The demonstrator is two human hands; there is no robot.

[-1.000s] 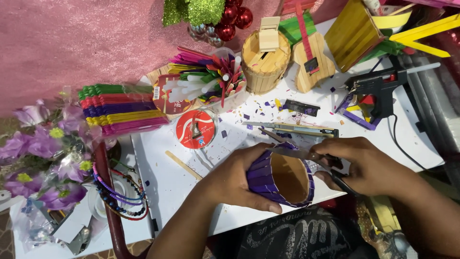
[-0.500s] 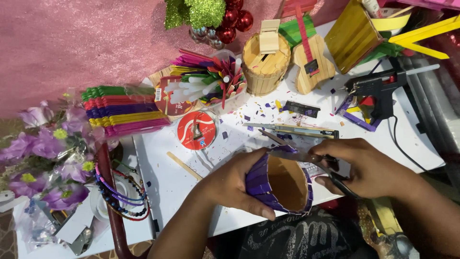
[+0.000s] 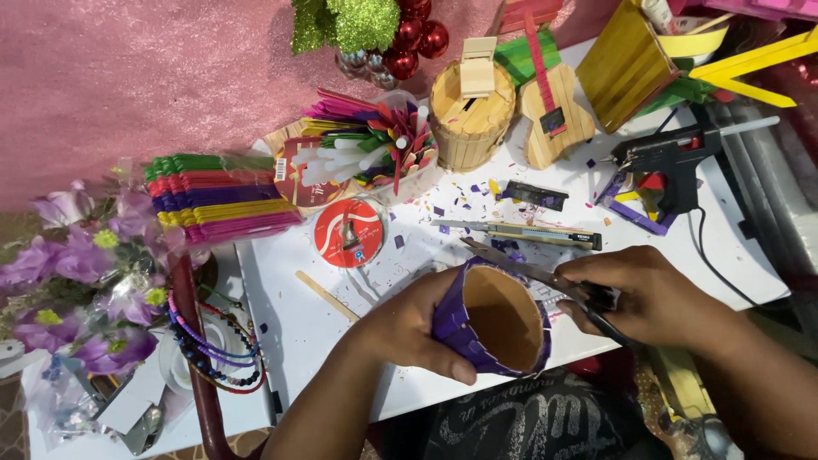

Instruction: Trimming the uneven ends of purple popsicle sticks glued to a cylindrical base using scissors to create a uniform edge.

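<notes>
Spreading across most of the view, a white rectangular tabletop [image 3: 298,328] is being littered with purple scraps, and a pink glittery cloth [image 3: 128,77] is lying beyond its far edge. A bunch of purple artificial flowers [image 3: 68,273] is being kept at the left, beside a wrapped stack of coloured craft sticks [image 3: 217,198]. A round wooden stick-built barrel [image 3: 471,115] is standing at the far side, with a black hot-glue gun [image 3: 669,162] lying to its right.

Near the front edge, a purple stick-covered cardboard cup [image 3: 490,319] is being held tilted above the table, its open brown inside turned toward the camera. It is being grasped by the left hand [image 3: 409,328], whose fingers are curled around its outer wall with the thumb pressed along the lower side. A pair of metal scissors [image 3: 554,285] is being gripped by the right hand [image 3: 656,298], which is clenched through the dark handles; the blades are being laid across the cup's far rim, touching it. A yellow-and-black utility knife [image 3: 520,232] is lying just behind, and a round red tape disc [image 3: 349,234] is resting to its left.
</notes>
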